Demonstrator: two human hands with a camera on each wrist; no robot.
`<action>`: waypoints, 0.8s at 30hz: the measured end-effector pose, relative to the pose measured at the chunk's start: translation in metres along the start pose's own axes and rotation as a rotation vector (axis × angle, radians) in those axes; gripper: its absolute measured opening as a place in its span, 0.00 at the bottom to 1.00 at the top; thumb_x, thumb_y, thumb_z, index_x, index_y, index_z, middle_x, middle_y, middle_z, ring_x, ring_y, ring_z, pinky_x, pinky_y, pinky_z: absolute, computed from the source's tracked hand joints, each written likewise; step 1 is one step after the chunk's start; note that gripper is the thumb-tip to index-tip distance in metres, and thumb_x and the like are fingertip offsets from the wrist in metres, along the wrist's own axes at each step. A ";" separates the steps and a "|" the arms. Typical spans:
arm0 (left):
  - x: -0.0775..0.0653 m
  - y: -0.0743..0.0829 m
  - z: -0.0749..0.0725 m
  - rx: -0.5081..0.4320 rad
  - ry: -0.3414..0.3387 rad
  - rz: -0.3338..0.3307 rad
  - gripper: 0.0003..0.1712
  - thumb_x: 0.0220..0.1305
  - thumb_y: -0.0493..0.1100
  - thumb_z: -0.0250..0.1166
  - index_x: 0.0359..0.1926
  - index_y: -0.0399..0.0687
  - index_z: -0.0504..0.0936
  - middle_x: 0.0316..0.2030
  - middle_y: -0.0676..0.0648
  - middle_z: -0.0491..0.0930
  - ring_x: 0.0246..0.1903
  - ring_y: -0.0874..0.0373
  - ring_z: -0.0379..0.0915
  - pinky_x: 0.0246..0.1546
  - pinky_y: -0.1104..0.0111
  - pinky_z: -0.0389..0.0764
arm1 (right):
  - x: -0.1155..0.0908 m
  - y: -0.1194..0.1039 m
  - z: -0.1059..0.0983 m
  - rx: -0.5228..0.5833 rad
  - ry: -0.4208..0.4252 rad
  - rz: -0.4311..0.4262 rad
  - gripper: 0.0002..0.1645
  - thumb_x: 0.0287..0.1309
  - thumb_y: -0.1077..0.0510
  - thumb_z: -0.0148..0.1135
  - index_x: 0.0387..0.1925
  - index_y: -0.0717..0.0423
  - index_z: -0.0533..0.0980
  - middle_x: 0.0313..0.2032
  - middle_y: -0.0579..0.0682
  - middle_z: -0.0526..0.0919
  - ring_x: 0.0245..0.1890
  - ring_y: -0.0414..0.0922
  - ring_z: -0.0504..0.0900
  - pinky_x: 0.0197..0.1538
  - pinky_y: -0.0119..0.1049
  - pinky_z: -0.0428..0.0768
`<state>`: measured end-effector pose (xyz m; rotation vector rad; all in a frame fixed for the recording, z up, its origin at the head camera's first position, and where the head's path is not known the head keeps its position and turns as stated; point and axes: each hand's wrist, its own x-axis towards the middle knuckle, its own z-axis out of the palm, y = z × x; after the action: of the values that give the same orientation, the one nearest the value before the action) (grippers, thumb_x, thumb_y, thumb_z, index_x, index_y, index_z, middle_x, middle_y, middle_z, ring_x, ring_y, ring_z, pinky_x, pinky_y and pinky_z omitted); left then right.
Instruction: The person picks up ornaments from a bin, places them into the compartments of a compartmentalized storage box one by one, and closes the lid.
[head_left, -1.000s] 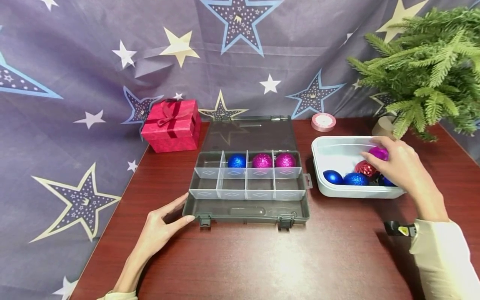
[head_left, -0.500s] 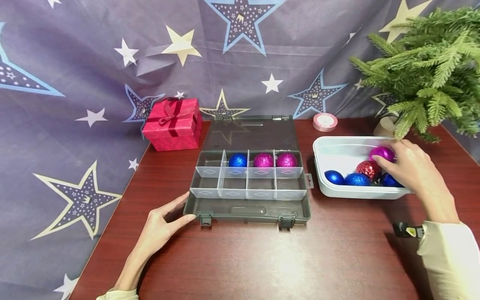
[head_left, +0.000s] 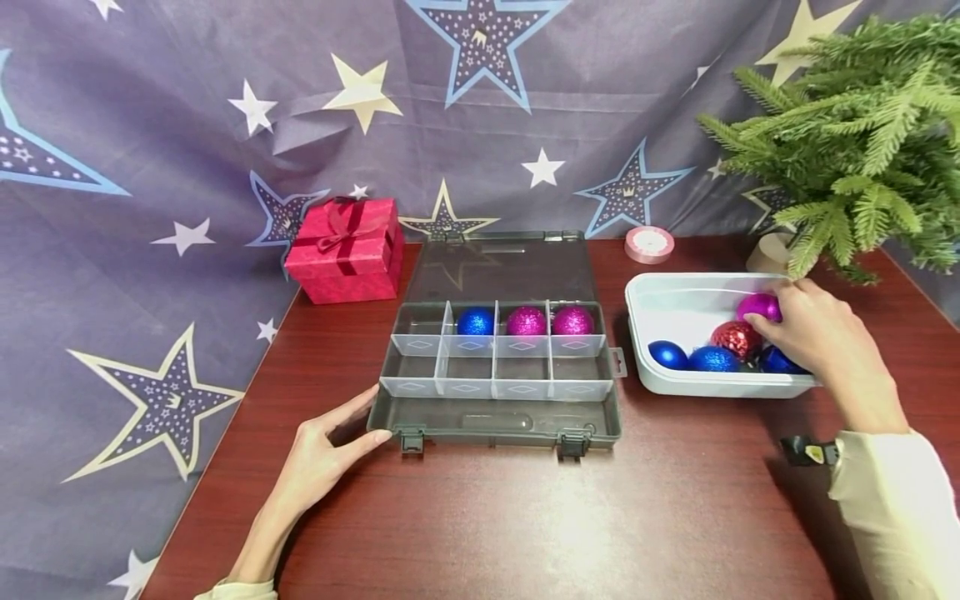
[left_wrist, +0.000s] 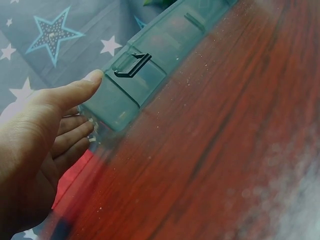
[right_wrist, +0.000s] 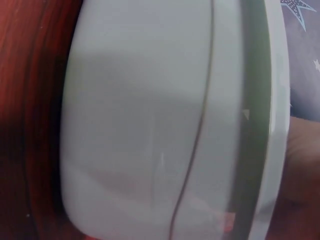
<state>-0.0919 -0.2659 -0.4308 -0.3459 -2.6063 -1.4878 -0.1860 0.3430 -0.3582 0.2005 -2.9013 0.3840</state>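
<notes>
My left hand (head_left: pixel 318 454) rests at the near left corner of a smoky plastic compartment box (head_left: pixel 491 421), which lies with its lid folded back. The thumb (left_wrist: pixel 82 92) touches the corner, and loosely extended fingers lie along its left side. A blue glitter ball (head_left: pixel 476 322) and two magenta glitter balls (head_left: pixel 527 322) occupy separate back-row compartments. My right hand (head_left: pixel 821 337) reaches into a white plastic tub (head_left: pixel 720 385), thumb against a shiny magenta ball (head_left: pixel 756 308). The other fingertips are hidden, so its grip is unclear. A red ball (head_left: pixel 737 340) and several blue balls (head_left: pixel 712 359) lie nearby.
A red gift box (head_left: pixel 345 250) stands back left. Behind the tub lies a pink ribbon roll (head_left: pixel 649 244). Artificial fir branches (head_left: pixel 855 158) overhang the back right of the table (head_left: pixel 480 525). A starry cloth (head_left: pixel 480 150) hangs behind everything.
Inside the tub, my right hand moved rightward, then slightly back left, staying by the magenta ball. My left hand kept its place at the box corner.
</notes>
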 end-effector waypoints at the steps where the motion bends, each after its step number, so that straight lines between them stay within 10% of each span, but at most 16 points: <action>1: 0.000 0.000 0.000 0.003 0.000 0.000 0.36 0.59 0.43 0.80 0.69 0.57 0.80 0.56 0.49 0.85 0.57 0.57 0.80 0.57 0.79 0.73 | 0.001 0.000 0.000 -0.001 -0.004 0.006 0.18 0.65 0.55 0.68 0.39 0.70 0.75 0.35 0.71 0.76 0.34 0.78 0.76 0.38 0.75 0.71; 24: 0.000 -0.001 0.001 -0.002 0.000 -0.003 0.36 0.59 0.43 0.79 0.69 0.56 0.80 0.56 0.48 0.85 0.58 0.58 0.80 0.57 0.79 0.73 | 0.010 -0.006 0.000 -0.032 -0.055 -0.021 0.14 0.59 0.65 0.66 0.41 0.70 0.73 0.32 0.75 0.77 0.33 0.78 0.76 0.37 0.73 0.71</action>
<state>-0.0923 -0.2659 -0.4322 -0.3419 -2.6070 -1.4915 -0.1947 0.3360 -0.3550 0.2394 -2.9542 0.3340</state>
